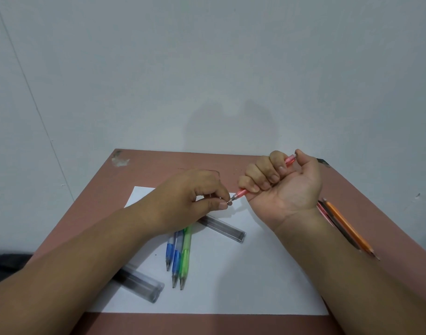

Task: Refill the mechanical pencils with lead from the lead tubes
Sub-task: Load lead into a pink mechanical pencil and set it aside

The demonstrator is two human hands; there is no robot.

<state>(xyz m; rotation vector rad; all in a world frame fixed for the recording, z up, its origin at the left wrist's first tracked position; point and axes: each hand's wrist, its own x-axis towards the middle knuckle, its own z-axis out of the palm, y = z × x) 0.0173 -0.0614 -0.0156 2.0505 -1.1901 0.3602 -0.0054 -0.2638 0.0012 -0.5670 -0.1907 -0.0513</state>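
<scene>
Under left forearm [91,252]: lead tube [140,285], part hidden.

Reddish-brown table [158,165]: white paper [255,274], wooden pencils [347,226] directly on it.

The tabletop [279,325] is a dull reddish brown, with a pale, scuffed patch at its far left corner. On it lies a plain white sheet of paper [255,274]. The mechanical pencil [242,192] held in the right hand [284,182] is translucent pink-red with a grey tip. Two mechanical pencils are translucent blue [169,250] [176,262], and one is light green [185,250]; all have greyish tips. The two lead tubes [222,228] [140,282] are clear and smoky grey, with dark contents. At the right lie an orange pencil [347,226], a black pencil [337,226] and a pink one [324,210]. The wall [207,68] is a pale grey-white.
</scene>
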